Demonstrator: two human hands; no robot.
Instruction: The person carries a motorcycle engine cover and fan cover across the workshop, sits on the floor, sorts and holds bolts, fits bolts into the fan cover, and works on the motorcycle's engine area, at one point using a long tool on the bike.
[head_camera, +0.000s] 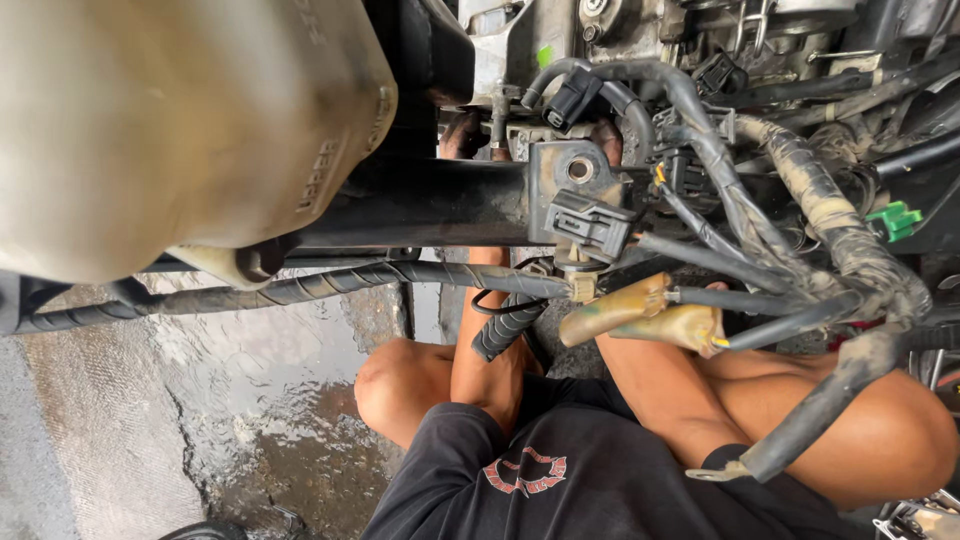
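Both hands are hidden: the forearms run up behind the black frame tube (430, 203) and wiring harness (800, 215) toward twelve o'clock. The cream tank (170, 120) is cut off at ten o'clock, its near surface blurred.

1. The tank (180, 120) sits at upper left, above the wrapped cable (300, 288).
2. The frame tube (430, 205) runs right from the tank to the connector (592, 222).
3. The wiring harness (830, 230) lies right of the connector.
4. Both forearms reach up behind the cables; the wet floor (250, 400) lies below.
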